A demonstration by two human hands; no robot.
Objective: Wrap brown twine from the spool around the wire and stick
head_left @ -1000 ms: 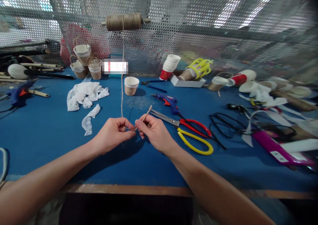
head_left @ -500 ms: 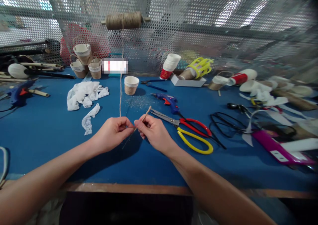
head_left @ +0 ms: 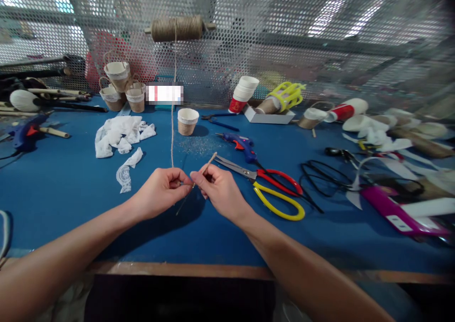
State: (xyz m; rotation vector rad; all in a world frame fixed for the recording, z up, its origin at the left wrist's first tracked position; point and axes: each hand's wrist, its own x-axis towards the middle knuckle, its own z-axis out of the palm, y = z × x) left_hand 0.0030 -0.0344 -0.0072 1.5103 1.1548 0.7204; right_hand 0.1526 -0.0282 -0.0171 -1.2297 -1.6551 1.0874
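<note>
Twine (head_left: 172, 137) runs down from a spool (head_left: 177, 29) to my left hand (head_left: 165, 191), whose thumb and fingers pinch it. My right hand (head_left: 216, 189) is closed on a thin wire (head_left: 183, 203). Its upper end, wound with twine, sticks out above my right fingers, and the bare lower end slants down to the left. Both hands' fingertips nearly meet over the blue table, in front of a small brown cup with a white lace rim (head_left: 188, 122). The exact spot where twine meets wire is hidden by my fingers.
Scissors (head_left: 263, 179) and a blue glue gun (head_left: 241, 146) lie just right of my hands. White lace (head_left: 122, 134) is at left. Finished little baskets (head_left: 117, 75), stacked paper cups (head_left: 243, 94) and pliers (head_left: 220, 121) stand or lie farther back. A purple power strip (head_left: 394, 210) sits at right.
The hands stay in nearly the same place. The wire between them has shifted very slightly, its bare lower end showing more clearly now.
</note>
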